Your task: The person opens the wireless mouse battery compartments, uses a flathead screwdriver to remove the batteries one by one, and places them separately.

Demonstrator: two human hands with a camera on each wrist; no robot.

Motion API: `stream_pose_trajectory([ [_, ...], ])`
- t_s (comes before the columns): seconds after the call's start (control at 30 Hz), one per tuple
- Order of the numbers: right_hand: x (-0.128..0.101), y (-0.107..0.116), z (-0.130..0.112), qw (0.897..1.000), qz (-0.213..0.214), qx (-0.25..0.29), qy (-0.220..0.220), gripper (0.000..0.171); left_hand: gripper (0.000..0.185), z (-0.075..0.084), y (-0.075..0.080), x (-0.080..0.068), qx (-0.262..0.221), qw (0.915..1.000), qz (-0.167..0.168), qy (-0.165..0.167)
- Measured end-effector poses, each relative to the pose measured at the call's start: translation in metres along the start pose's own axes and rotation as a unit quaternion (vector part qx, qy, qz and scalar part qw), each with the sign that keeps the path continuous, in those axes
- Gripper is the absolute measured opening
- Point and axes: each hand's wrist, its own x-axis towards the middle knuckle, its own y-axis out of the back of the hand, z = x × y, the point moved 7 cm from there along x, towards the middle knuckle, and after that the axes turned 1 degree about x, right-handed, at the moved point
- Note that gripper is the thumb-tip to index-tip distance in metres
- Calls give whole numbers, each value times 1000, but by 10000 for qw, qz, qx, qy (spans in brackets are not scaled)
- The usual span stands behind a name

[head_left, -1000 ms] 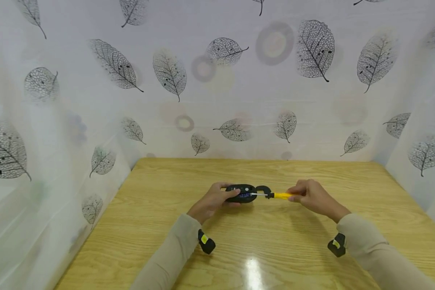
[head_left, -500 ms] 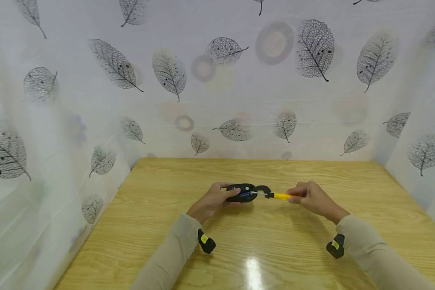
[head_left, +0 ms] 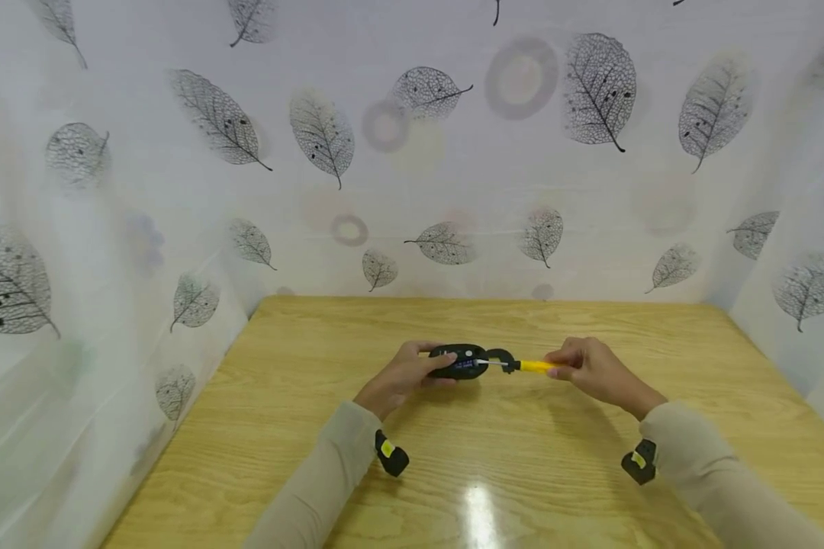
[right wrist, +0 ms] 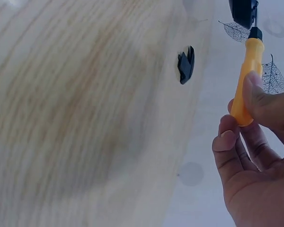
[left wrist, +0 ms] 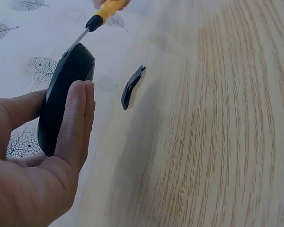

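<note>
A black computer mouse point(head_left: 463, 372) is held up with its underside showing, a recess open in it. My left hand point(head_left: 403, 379) grips it, thumb on the underside and fingers behind, seen close up in the left wrist view. Between the thumb and fingers of my right hand point(head_left: 600, 375) is a screwdriver; its yellow handle point(right wrist: 251, 56) points toward the mouse. The thin shaft point(head_left: 493, 363) reaches the mouse's right end, where its tip is too small to make out. A curved black cover point(left wrist: 131, 89) lies on the table beyond the screwdriver, apart from the mouse.
The wood-grain table point(head_left: 357, 328) extends under both arms. A pale curtain printed with leaves point(head_left: 446, 244) hangs behind it and at the sides. Black devices with yellow marks point(head_left: 388, 453) are worn at both wrists.
The head view has shifted very slightly. Both hands keep their holds on the mouse and the screwdriver, with hardly any visible movement.
</note>
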Motion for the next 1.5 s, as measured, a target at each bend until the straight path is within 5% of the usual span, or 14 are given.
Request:
stream_pose_trajectory([
  [0.97,-6,-19,27,9905,-159,1227,-594,30,44,-3,-6,1,-197,9993,-287,140],
  [1.5,-6,-13,26,9938,-95,941,-592,35,52,-2,-4,1,-266,9990,-297,184],
])
